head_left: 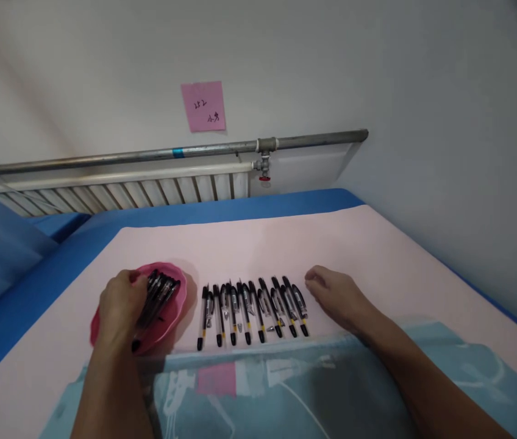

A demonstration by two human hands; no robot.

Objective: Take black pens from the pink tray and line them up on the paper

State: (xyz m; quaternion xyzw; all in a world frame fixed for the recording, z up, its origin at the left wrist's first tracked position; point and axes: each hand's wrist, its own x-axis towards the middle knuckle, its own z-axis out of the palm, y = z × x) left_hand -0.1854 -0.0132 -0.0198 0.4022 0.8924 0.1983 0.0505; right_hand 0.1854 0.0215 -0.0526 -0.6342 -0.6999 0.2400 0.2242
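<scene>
My left hand (120, 300) is over the left part of a pink dish with a wavy rim (180, 305), its fingers curled near the far edge. Beside it in the dish lies a bundle of black-capped pens (158, 292); whether the fingers grip a pen or the rim is hidden. A row of clear pens with black ends (248, 314) stretches across the pink table, with loose caps and small metallic tips (239, 327) among them. Just right of the row, my right hand (335, 294) rests with its fingers curled together, apart from the pens, and nothing shows in it.
The pink tabletop (249, 244) has a blue border (222, 210). Light blue printed cloth (281, 390) covers the near side. Behind stand a white radiator (180, 190), a metal pipe (139, 156) and a valve (264, 164). A pink note (203, 107) is on the wall.
</scene>
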